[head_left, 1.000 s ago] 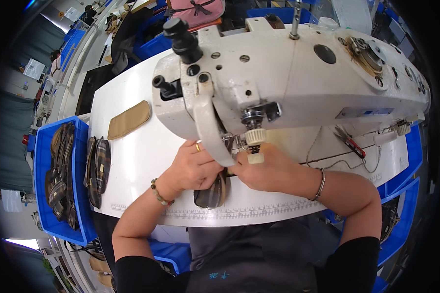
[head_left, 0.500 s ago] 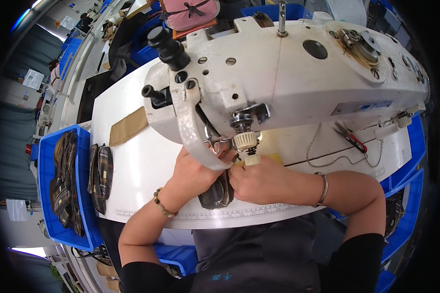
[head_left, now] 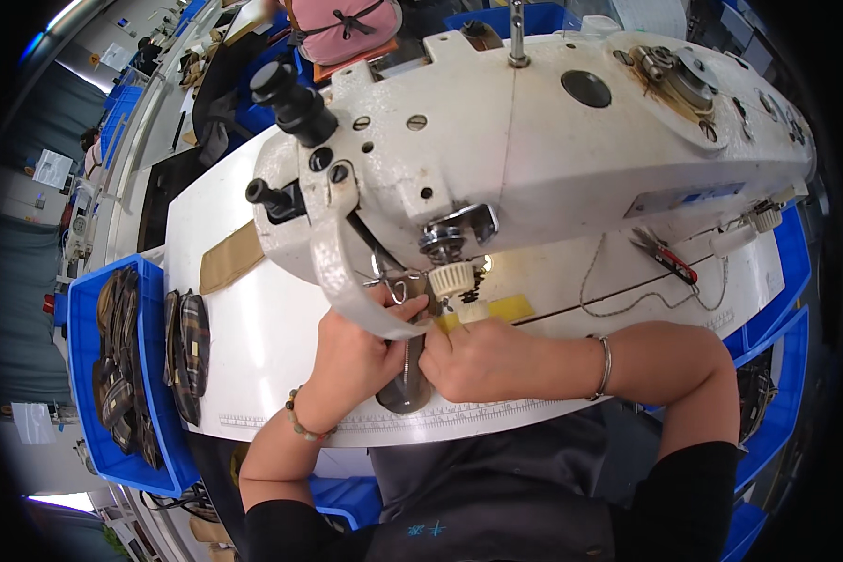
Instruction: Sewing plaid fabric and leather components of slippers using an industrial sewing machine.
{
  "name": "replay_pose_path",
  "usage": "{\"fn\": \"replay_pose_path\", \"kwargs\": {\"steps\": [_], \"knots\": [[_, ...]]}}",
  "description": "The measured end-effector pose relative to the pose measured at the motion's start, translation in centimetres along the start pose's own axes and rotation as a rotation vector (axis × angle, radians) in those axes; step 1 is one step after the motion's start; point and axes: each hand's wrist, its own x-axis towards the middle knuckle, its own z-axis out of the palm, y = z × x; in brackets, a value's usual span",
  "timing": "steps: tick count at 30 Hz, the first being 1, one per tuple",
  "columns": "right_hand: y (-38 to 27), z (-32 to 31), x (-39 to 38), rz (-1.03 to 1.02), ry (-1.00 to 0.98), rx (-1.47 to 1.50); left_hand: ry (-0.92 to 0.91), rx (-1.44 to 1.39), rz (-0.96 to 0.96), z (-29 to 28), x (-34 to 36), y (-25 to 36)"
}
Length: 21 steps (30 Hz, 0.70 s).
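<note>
Between my hands lies a dark brown fabric piece with a zipper point(head_left: 405, 391), running lengthwise under the needle end of a white sewing machine point(head_left: 553, 140). My left hand point(head_left: 361, 345) rests along its left side, thumb and fingers closed on the fabric near the presser area. Curled fingers of my right hand point(head_left: 478, 362) grip its right edge, just below the machine's cream tension knob point(head_left: 452, 279). The machine's curved white guard point(head_left: 351, 295) hides some left fingertips, and the needle itself cannot be made out.
A tan fabric strip point(head_left: 232, 258) and plaid pouches point(head_left: 187, 356) lie on the white table point(head_left: 272, 375) at left. Beside it stands a blue bin point(head_left: 173, 421) with more plaid pieces. Red-handled thread snips point(head_left: 667, 258) and a cord point(head_left: 628, 298) lie at right.
The fabric piece has turned straighter, showing more of its zipper. Both hands have shifted slightly down, the left thumb now lying along the piece. The whole view has moved a little.
</note>
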Motion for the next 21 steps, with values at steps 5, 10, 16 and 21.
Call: {"fn": "replay_pose_path", "kwargs": {"steps": [5,10,16,21], "knots": [[-0.6,-1.4,-0.3,0.043,-0.097,0.012,0.064,0.139,0.176,1.4,0.0,0.4],[-1.1,-2.0,-0.3,0.048,-0.109,-0.15,0.023,0.11,0.183,1.6,0.1,0.3],[-0.8,-1.2,-0.2,0.135,-0.097,-0.127,0.044,0.136,0.18,2.1,0.3,-0.9],[0.0,-0.6,-0.3,0.142,-0.031,-0.083,0.108,0.142,0.161,2.3,0.9,-0.4]]}}
